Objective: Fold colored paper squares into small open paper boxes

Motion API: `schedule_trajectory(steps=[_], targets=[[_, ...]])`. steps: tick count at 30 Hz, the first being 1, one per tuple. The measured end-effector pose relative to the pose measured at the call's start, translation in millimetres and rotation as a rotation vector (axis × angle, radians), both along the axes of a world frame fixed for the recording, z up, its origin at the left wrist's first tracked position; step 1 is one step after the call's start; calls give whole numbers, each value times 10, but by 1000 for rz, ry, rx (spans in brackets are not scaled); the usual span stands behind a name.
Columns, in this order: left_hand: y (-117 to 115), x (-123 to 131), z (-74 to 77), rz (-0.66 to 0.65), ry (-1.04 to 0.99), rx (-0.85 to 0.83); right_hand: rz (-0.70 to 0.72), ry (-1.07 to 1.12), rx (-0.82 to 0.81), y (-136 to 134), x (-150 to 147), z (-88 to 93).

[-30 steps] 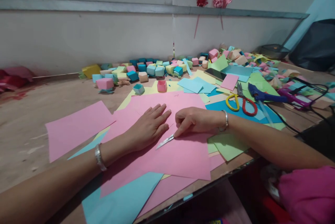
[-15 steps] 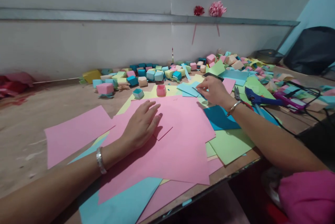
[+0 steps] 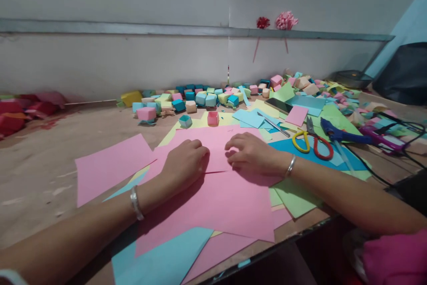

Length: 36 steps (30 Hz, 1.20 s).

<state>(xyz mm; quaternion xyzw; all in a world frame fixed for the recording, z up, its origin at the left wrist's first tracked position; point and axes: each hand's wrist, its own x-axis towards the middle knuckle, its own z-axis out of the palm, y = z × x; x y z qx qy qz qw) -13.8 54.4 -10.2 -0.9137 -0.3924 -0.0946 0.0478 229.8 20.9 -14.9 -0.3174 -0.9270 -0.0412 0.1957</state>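
A small pink paper piece (image 3: 217,160) lies between my hands, above a large pink sheet (image 3: 220,205). My left hand (image 3: 185,160) has its fingers curled in at the piece's left edge, apparently pinching it; the fingertips are partly hidden. My right hand (image 3: 251,154) is by the right side, fingers bent and apart, with nothing visibly held. A slim silver pen-like tool (image 3: 273,124) rests on blue paper beyond my right hand. Behind the sheet stand a small open pink paper box (image 3: 212,118) and an open teal paper box (image 3: 185,121).
Scissors (image 3: 312,140) with yellow and red handles lie right, beside a blue glue gun (image 3: 343,134) with a black cord. A phone (image 3: 279,105) lies among coloured papers. Many paper cubes (image 3: 200,99) line the wall. The table edge (image 3: 267,245) is near me.
My right hand has let go of the silver tool and come left to the small pink piece. My left hand's fingers have curled in. The view has shifted slightly.
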Motion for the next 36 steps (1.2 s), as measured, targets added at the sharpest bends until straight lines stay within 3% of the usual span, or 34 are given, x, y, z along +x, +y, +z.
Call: schedule_trajectory(steps=[5,14,23,30,36], targets=[[55,10,8,-38,-111,-72,-96,59,-81,196,270,-17],[104,25,-51,-59,-235,-254,-271,70,-288,175,134,-84],[173,6,-54,-120,-226,-281,-321,88,-307,177,177,-46],[199,6,-91,-40,-351,-246,-400,357,-469,161,173,-4],[213,8,-28,105,-548,-410,-382,585,-578,152,184,-13]])
